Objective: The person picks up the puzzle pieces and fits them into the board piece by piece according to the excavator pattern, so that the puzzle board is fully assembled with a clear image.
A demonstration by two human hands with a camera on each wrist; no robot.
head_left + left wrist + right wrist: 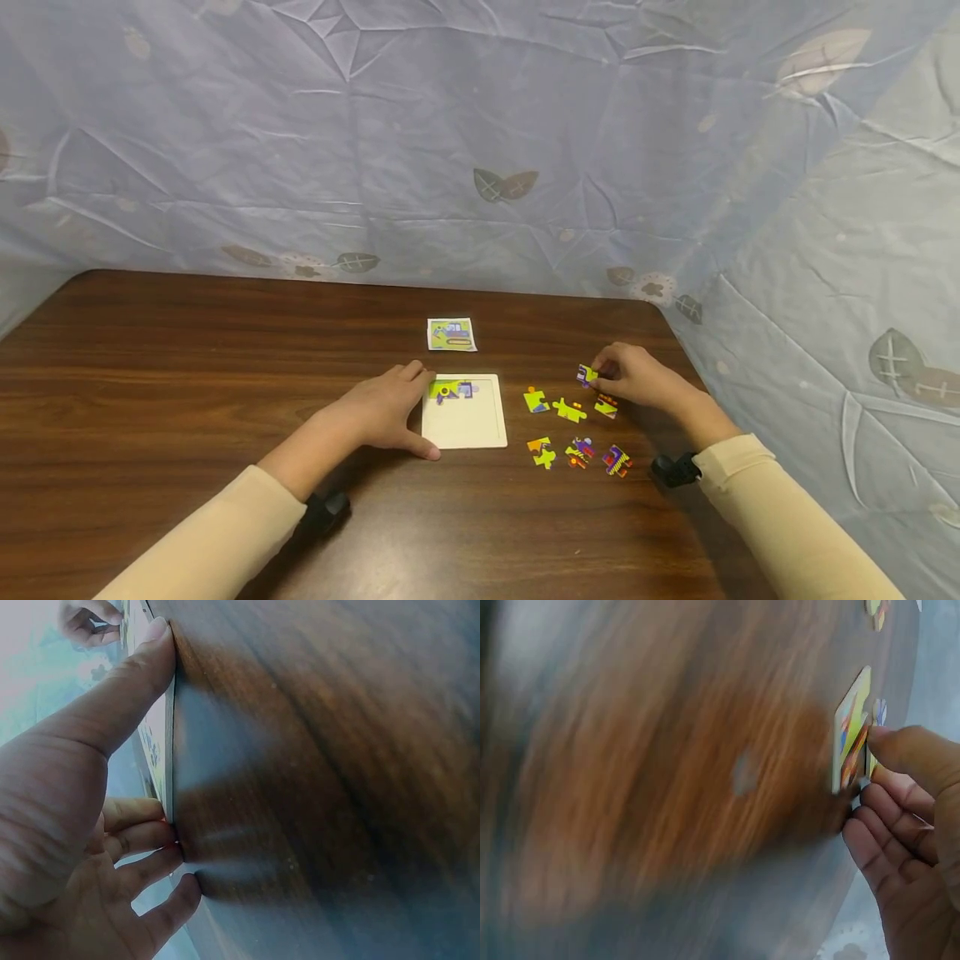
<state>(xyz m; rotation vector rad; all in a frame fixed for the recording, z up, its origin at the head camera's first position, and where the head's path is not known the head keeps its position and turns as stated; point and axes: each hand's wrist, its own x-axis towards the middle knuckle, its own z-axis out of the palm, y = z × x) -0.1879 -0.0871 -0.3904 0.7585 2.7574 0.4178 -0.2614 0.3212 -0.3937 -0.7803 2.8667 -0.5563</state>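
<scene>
A cream square puzzle tray (465, 427) lies on the table, with joined pieces (447, 390) along its upper left inside. My left hand (384, 408) rests at the tray's left side, thumb by the lower edge and fingers near the upper left corner. In the left wrist view, the thumb and fingertips of that hand (71, 802) touch the tray's edge. My right hand (637, 379) pinches a yellow-green and purple puzzle piece (585, 375) between thumb and finger, above the loose pieces. Just below it lies a yellow-green piece with an orange stripe (606, 407).
Several loose pieces lie right of the tray, among them a yellow-green one (569, 410) and a purple striped one (617, 461). Behind the tray is a small picture card (452, 334) showing a vehicle. A patterned cloth (480, 150) hangs behind the brown table (187, 358).
</scene>
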